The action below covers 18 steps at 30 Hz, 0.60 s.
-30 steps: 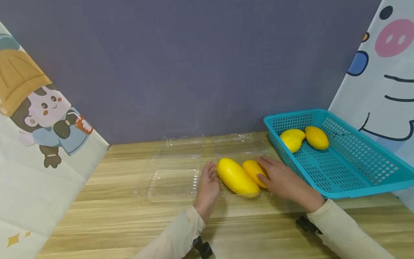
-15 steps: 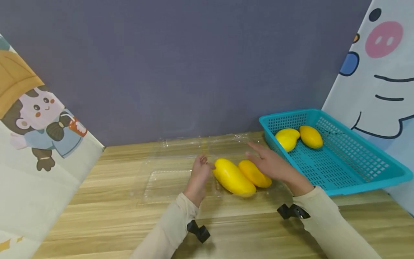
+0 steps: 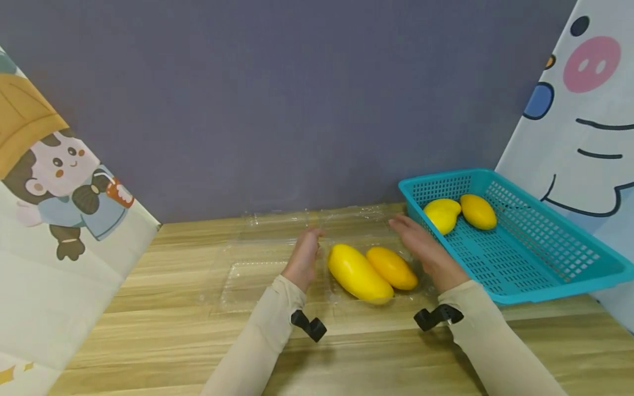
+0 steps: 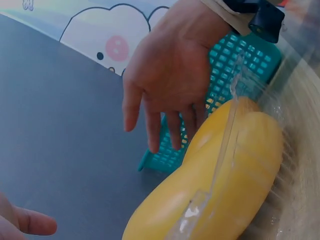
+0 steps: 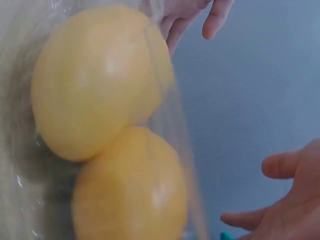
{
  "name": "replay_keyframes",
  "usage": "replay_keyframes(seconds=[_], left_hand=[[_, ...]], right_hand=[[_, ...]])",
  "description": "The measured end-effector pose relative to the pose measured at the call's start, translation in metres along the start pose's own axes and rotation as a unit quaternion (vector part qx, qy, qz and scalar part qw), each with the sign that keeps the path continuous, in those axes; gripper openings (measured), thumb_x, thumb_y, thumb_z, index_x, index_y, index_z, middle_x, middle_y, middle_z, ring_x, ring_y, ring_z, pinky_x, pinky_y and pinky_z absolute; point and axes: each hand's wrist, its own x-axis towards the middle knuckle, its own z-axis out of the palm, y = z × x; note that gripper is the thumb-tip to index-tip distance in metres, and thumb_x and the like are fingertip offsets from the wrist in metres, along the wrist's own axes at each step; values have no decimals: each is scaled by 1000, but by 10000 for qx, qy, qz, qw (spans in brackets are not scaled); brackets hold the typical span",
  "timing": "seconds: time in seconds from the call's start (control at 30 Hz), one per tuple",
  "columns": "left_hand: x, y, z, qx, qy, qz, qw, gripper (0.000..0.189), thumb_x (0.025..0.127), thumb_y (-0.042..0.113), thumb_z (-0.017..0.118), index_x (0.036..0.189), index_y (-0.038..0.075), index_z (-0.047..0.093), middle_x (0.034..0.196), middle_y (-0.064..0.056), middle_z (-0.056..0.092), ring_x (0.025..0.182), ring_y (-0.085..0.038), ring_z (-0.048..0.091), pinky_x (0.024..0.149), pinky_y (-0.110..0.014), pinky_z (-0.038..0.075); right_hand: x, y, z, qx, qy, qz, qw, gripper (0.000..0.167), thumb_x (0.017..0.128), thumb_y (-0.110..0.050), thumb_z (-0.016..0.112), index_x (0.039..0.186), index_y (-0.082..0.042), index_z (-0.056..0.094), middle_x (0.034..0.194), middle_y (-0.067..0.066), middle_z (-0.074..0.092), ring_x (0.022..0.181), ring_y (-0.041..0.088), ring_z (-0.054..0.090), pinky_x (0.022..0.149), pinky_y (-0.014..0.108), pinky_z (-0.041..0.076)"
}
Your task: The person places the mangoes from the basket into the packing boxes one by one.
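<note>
Two yellow mangoes lie side by side in a clear plastic clamshell box (image 3: 346, 300): a larger, paler mango (image 3: 359, 272) on the left, a smaller, deeper yellow mango (image 3: 392, 268) on the right. The box's lid (image 3: 354, 223) is folded back behind them. My left hand (image 3: 304, 257) is at the left of the larger mango, apart from it. On the other side my right hand (image 3: 425, 250) hovers between the smaller mango and the basket, fingers extended in the left wrist view, and holds nothing. In the right wrist view, left fingers (image 5: 216, 20) show loose behind the mangoes.
A second clear clamshell box (image 3: 257, 278) lies open on the wooden table (image 3: 163, 330) at the left. At right stands a teal basket (image 3: 520, 264) with two more mangoes (image 3: 443, 215) in it. A grey panel (image 3: 277, 110) rises behind the table.
My right hand has let go of the smaller mango and drawn up and away to its right. That mango now lies beside the larger one. My left hand has turned slightly, fingers forward.
</note>
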Motion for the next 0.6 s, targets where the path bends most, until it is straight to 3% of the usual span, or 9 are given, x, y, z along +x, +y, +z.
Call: replay_keyframes(seconds=[0.27,0.3,0.33,0.37,0.43,0.5,0.57,0.6], left_hand=[[7,-3,-2,-287,-111,-106,9995,64,98,20,44,155,0,23,167,-20,9,154,-40,7,129,-46,12],[8,-3,-2,-298,-82,-79,9995,62,98,20,43,153,-1,26,160,-23,28,151,-39,25,128,-45,16],[9,-3,-3,-306,-42,-50,9995,59,97,19,43,151,-1,29,144,-24,47,137,-36,45,126,-44,20],[10,-3,-3,-313,-22,-24,9995,58,97,18,43,150,-2,31,128,-22,54,113,-29,57,125,-43,23],[10,-2,-4,-318,-1,6,9995,57,98,18,42,150,-2,32,126,-20,56,113,-28,59,125,-43,23],[10,-2,-5,-349,10,7,9994,58,98,18,42,151,-2,32,126,-18,56,112,-27,58,125,-43,22],[10,-2,-5,-336,-88,-47,9994,62,99,20,42,155,-1,25,162,-20,27,149,-34,30,129,-45,14],[10,-1,-5,-345,-117,-81,9993,64,99,21,42,156,0,23,166,-18,18,154,-36,12,129,-46,11]], right_hand=[[5,6,4,413,89,334,9985,69,106,-46,29,161,-16,0,169,15,-3,153,46,2,120,71,8],[5,6,5,440,88,347,9984,70,106,-45,30,161,-15,-1,169,15,-3,153,45,3,120,71,8],[5,7,6,473,79,371,9982,70,106,-45,30,161,-16,-3,169,16,-4,153,46,4,120,72,9],[6,7,6,501,77,392,9979,71,106,-45,30,161,-16,-4,168,16,-4,153,45,5,119,72,9],[7,7,7,596,84,428,9973,72,106,-43,30,160,-15,-8,168,17,-4,152,45,9,120,71,10],[8,8,6,711,121,462,9963,72,106,-40,30,160,-14,-9,168,19,-1,152,44,13,121,69,11],[9,9,5,804,154,491,9954,71,106,-39,30,160,-14,-10,167,21,4,152,43,15,122,68,11],[10,9,5,852,174,500,9950,71,106,-38,30,160,-13,-9,167,22,6,152,43,16,122,67,11]])
